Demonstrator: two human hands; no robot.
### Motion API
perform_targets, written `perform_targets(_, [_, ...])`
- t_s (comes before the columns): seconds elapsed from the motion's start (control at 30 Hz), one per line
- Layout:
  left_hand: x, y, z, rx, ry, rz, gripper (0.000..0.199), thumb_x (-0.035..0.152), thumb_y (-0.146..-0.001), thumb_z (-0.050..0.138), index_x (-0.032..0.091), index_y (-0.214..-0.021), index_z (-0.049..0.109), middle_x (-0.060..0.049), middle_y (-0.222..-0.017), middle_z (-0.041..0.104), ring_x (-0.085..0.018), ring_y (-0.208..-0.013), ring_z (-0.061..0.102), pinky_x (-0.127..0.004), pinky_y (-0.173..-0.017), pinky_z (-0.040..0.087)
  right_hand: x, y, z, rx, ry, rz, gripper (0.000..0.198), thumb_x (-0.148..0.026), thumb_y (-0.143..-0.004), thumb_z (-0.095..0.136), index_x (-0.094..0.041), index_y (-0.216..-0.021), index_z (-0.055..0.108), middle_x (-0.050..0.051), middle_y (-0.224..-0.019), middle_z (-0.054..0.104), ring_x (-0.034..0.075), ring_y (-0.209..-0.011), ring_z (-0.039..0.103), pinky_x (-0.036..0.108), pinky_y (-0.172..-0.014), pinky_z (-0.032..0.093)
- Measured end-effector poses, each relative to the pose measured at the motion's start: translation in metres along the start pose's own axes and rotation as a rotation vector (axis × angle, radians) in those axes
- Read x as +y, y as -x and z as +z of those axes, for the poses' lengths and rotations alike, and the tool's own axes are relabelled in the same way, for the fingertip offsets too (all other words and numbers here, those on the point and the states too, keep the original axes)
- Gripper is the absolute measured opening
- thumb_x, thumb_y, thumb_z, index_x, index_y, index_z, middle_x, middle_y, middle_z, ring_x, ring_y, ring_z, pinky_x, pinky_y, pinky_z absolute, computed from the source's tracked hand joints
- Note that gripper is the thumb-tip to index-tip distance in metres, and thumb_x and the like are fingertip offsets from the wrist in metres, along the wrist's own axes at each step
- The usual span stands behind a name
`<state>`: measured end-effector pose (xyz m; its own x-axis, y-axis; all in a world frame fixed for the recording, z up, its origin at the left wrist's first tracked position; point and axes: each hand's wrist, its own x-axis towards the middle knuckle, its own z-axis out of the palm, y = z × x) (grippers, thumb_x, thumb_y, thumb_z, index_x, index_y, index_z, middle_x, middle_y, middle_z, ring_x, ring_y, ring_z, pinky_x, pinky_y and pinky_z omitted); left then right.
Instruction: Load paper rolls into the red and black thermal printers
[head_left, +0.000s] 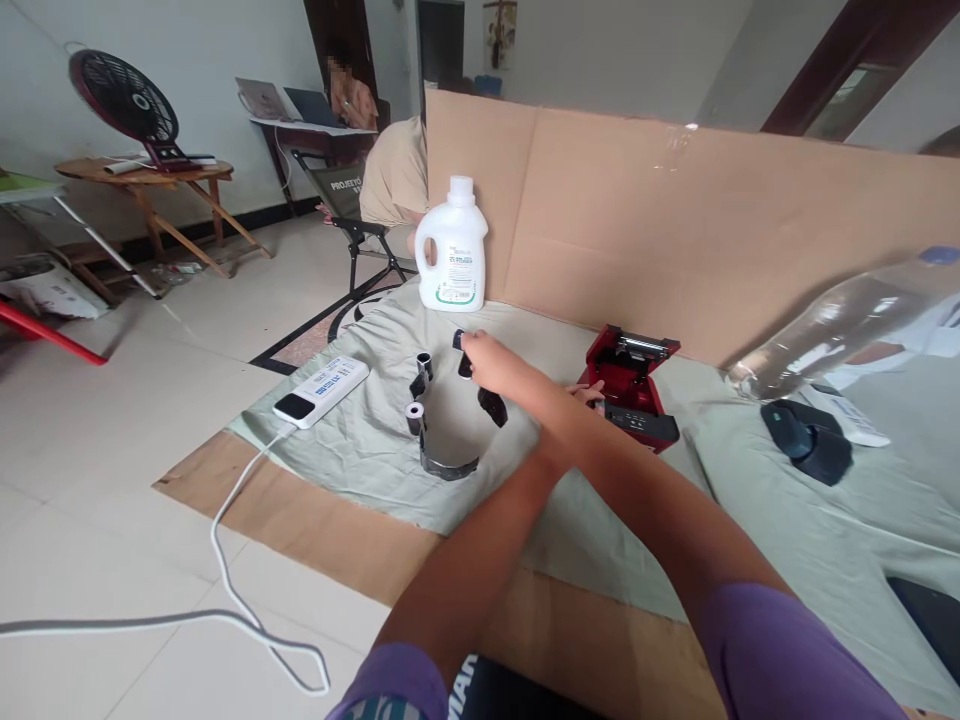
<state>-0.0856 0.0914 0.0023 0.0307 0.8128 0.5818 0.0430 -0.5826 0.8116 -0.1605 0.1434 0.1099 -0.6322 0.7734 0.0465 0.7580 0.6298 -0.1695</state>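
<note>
My arms cross. My right hand [486, 362] reaches to the left and is closed on a small black paper roll [459, 341]; dark paper shows below its fingers. My left hand [588, 392] is at the left side of a red and black portable printer [637, 395], its fingers against the casing and partly hidden by my right forearm. The printer's lid [634, 346] stands raised. On the cloth to the left are a black roll standing upright [424, 366] and another black roll [415, 418] with a pale core. A dark curled strip [450, 468] runs from the nearer roll.
A white detergent jug [454, 250] stands behind the rolls, before a cardboard panel [600, 220]. At left lies a white power strip [322, 392] with a cable. A large clear bottle [832, 325] and a dark object [806, 440] are at right. A person [394, 175] sits beyond the panel.
</note>
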Motion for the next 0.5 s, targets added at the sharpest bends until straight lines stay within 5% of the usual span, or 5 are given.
perform_targets(0.17, [0.012,-0.002,-0.004,0.005,-0.011,-0.029,0.019,0.02,-0.093,0.056,0.024,-0.109,0.065,-0.008,-0.135,0.064,-0.025,-0.128,0.05,-0.043,-0.111,0.043,-0.009,-0.013,0.03,-0.105,0.101,-0.044,0.024,-0.01,-0.086,0.061,-0.016,-0.11,0.063,0.015,-0.111,0.067,0.026,-0.092,0.067,0.03,-0.068,0.047])
perform_targets(0.5, [0.032,0.0,-0.016,-0.021,-0.008,-0.083,0.024,0.021,-0.094,0.055,0.026,-0.115,0.067,-0.005,-0.135,0.065,-0.026,-0.119,0.051,-0.044,-0.106,0.046,-0.034,-0.068,0.013,0.012,-0.072,0.082,0.02,-0.028,-0.096,0.05,-0.023,-0.101,0.069,0.008,-0.105,0.071,0.024,-0.093,0.065,0.031,-0.073,0.047])
